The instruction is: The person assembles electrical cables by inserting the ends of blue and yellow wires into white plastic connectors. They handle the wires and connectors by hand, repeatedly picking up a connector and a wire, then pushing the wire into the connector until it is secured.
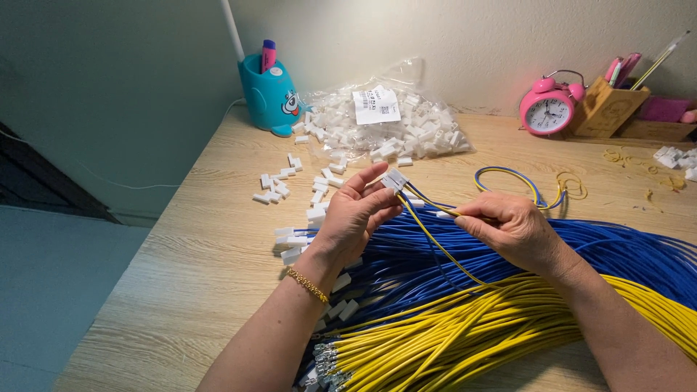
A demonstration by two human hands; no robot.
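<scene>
My left hand (356, 214) holds a small white plastic connector (394, 180) between thumb and fingertips, above the desk. My right hand (512, 229) pinches a yellow wire and a blue wire (428, 221) that run up into that connector. Below both hands lie a big bundle of blue wires (624, 250) and a big bundle of yellow wires (450, 330), their metal-tipped ends at the lower middle. A gold bracelet sits on my left wrist.
A clear bag of white connectors (385, 127) lies at the back, with loose connectors (279, 185) scattered in front. A teal pen holder (267, 94), pink alarm clock (548, 109), wooden organiser (606, 109) and rubber bands (573, 185) stand along the wooden desk (196, 268).
</scene>
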